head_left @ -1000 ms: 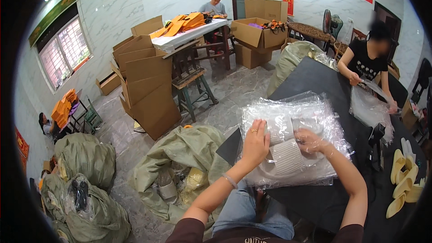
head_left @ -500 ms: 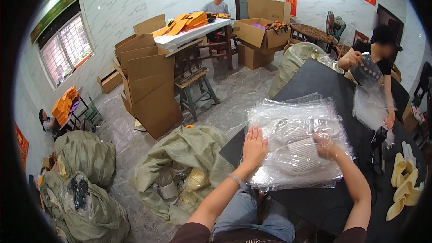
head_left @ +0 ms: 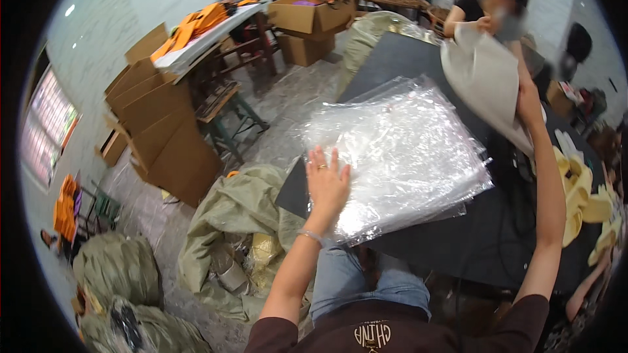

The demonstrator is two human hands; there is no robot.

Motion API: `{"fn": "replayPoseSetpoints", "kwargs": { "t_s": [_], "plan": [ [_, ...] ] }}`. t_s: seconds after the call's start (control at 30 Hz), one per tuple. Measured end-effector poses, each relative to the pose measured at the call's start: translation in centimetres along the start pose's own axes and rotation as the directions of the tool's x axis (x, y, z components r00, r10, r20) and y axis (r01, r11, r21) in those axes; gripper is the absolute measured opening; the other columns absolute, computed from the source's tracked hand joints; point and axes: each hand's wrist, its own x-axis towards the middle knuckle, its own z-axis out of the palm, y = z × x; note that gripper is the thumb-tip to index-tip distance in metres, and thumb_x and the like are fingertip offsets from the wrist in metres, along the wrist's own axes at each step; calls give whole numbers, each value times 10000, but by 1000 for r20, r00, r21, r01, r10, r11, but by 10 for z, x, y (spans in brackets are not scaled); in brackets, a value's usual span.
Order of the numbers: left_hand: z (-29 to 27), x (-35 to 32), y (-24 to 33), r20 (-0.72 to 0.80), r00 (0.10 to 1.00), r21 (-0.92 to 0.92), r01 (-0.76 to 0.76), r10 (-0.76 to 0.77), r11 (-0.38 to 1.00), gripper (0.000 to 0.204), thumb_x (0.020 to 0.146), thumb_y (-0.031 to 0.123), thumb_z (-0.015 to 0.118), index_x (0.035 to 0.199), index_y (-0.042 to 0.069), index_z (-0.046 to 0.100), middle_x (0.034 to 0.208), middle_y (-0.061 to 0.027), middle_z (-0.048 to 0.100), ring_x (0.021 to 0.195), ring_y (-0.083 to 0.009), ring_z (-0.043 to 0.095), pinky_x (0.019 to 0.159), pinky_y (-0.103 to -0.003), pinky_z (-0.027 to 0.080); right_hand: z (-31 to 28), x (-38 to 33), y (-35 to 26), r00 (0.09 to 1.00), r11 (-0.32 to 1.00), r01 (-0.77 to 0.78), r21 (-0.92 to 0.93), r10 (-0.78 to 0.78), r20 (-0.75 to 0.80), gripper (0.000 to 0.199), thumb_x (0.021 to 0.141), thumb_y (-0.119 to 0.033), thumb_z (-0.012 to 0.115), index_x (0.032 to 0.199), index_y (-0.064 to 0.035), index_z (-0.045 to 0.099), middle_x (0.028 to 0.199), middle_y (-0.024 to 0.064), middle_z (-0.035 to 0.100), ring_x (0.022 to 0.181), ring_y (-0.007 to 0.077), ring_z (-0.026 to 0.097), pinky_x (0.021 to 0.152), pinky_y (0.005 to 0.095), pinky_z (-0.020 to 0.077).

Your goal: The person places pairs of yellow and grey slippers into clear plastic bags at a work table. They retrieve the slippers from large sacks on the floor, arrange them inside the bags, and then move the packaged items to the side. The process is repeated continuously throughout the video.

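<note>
My left hand (head_left: 328,180) lies with fingers spread on the near left edge of a thick stack of clear plastic bags (head_left: 405,150). The stack rests on a black table (head_left: 418,59). Off to the right, my right hand (head_left: 528,103) is closed on the edge of a large grey-beige piece that looks like a slipper (head_left: 481,72). It is lifted above the table, smeared by motion, and partly hides the co-worker across from me. Pale yellow slippers (head_left: 575,193) lie on the table beside my right forearm.
A co-worker (head_left: 500,0) is at the table's far right. An open green sack (head_left: 229,202) with bagged slippers stands on the floor to my left. Folded cardboard boxes (head_left: 163,131), a stool (head_left: 222,104) and a table with orange pieces (head_left: 196,29) are farther back.
My right hand has moved from the middle of the stack to the far right, carrying the grey-beige piece. The bagged grey slippers are gone from the stack's top. The view has turned right.
</note>
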Motion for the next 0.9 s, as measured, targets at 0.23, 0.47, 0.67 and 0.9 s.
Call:
{"fn": "replayPoseSetpoints", "kwargs": {
  "t_s": [0.23, 0.47, 0.67, 0.9],
  "plan": [
    [-1, 1, 0, -1, 1000, -23, 16, -16, 1000, 555, 934, 406, 437, 1380, 77, 443, 1473, -261, 276, 1368, -430, 237, 1122, -486, 171, 6, 23, -197, 987, 910, -137, 391, 157, -18, 217, 811, -76, 546, 965, 31, 656, 866, 170, 682, 805, 258, 670, 733, 355, 500],
    [19, -13, -15, -19, 999, -729, 17, -44, 684, 515, 894, 350, 505, 1318, 58, 498, 1353, -211, 470, 1314, -359, 352, 1088, -467, 256, 193, -107, -267, 903, 951, 33, 308, -161, 399, 201, 766, -191, 607, 878, -24, 624, 891, 194, 618, 910, 357, 560, 785, 474, 471],
    [12, -16, -19, 23, 999, -447, 34, -27, 894, 533, 871, 368, 530, 1302, 57, 511, 1335, -185, 497, 1302, -310, 382, 1081, -467, 266, 216, -133, -229, 920, 988, -5, 155, -56, 387, 155, 766, -161, 592, 840, -39, 652, 891, 89, 653, 931, 308, 560, 770, 446, 480],
    [13, 1, 0, -19, 998, 10, 59, -59, 998, 598, 922, 382, 444, 1346, -39, 424, 1442, -228, 352, 1381, -352, 256, 1131, -442, 181, 205, -119, -156, 955, 997, -60, -50, 72, 288, 178, 796, -187, 583, 845, -32, 655, 926, 98, 656, 946, 300, 562, 765, 453, 479]
  ]
}}
